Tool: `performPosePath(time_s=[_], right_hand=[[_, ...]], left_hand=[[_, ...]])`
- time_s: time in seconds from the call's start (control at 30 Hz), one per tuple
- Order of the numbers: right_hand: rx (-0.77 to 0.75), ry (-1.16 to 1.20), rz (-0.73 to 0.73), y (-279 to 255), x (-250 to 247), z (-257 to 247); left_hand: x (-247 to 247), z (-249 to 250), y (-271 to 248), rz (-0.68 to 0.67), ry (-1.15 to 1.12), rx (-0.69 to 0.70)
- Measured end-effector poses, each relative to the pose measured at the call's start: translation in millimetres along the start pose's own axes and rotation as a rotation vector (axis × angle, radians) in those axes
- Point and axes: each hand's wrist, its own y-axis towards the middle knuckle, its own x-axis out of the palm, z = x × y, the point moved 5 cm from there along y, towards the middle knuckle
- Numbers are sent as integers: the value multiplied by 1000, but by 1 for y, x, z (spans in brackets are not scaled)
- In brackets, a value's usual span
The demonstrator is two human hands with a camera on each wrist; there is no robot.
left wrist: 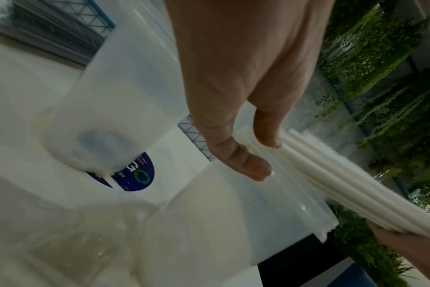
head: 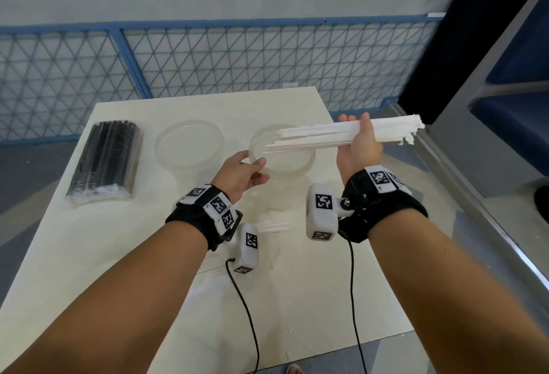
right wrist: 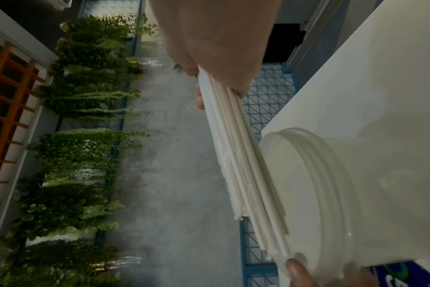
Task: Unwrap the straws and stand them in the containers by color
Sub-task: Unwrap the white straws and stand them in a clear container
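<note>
My right hand (head: 358,136) grips a bundle of white straws (head: 320,136), held almost level, its left ends over the mouth of the right clear container (head: 300,170). My left hand (head: 252,167) pinches that container's near-left rim. In the right wrist view the white straws (right wrist: 238,155) run from my right hand (right wrist: 216,58) down to the container's mouth (right wrist: 331,194). The left wrist view shows my left hand (left wrist: 253,159) on the container's rim (left wrist: 295,190), the straws (left wrist: 344,174) just beyond. A second clear container (head: 190,145) stands empty to the left. A wrapped pack of black straws (head: 104,160) lies at the table's left.
The white table (head: 148,255) ends close behind the containers, with a blue mesh fence (head: 237,62) beyond. A few loose white strips (head: 274,226) lie near my wrists. A grey and blue cabinet (head: 505,106) stands right of the table. Cables (head: 246,314) hang from both wrist cameras.
</note>
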Motion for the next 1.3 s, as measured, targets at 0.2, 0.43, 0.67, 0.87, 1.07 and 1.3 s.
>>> performPosePath(time_s=[0.2,0.43,0.67,0.87,1.07,1.3], right_hand=[[-123,-510,-152,-2,13,22],[36,-1077,-323,4,18,52],[72,-1137,-427,-1,5,57],[-13,-1022,-277,-1,-27,26],[34,-1362,-321,-10,-86,52],[-125,-2042,-1148,-59,-103,129]], left_hand=[[-2,-1,-3,-14,12,11],[0,3,-4,-12,22,14],[-6,0,-8,-23,56,48],[-35,-1,-5,33,601,130],[-101,-34,-23,-32,1138,86],[-135,-75,-45,-47,1286,-110]])
